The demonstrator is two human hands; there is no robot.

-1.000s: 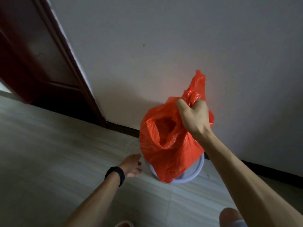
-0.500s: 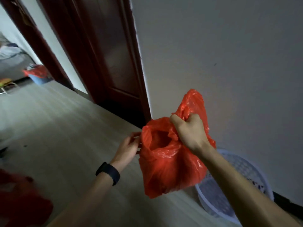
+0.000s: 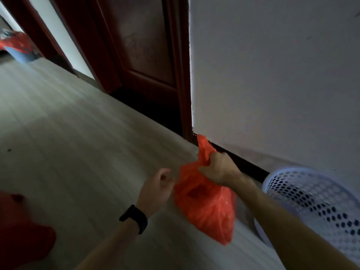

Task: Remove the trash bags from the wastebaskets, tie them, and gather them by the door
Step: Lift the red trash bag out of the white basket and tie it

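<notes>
Bag [image 3: 206, 209] held; wastebasket [image 3: 315, 199] beside wall [image 3: 272, 75]; door [image 3: 144, 47] ahead.

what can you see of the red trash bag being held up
The red trash bag is thin, crinkly, see-through plastic with a darker shape inside. Its neck is bunched in the right hand, a loose tuft sticking up above the fist; no knot shows. The body hangs below, beside the white perforated wastebasket. The left hand is at its left edge; whether it pinches the plastic is unclear.
</notes>
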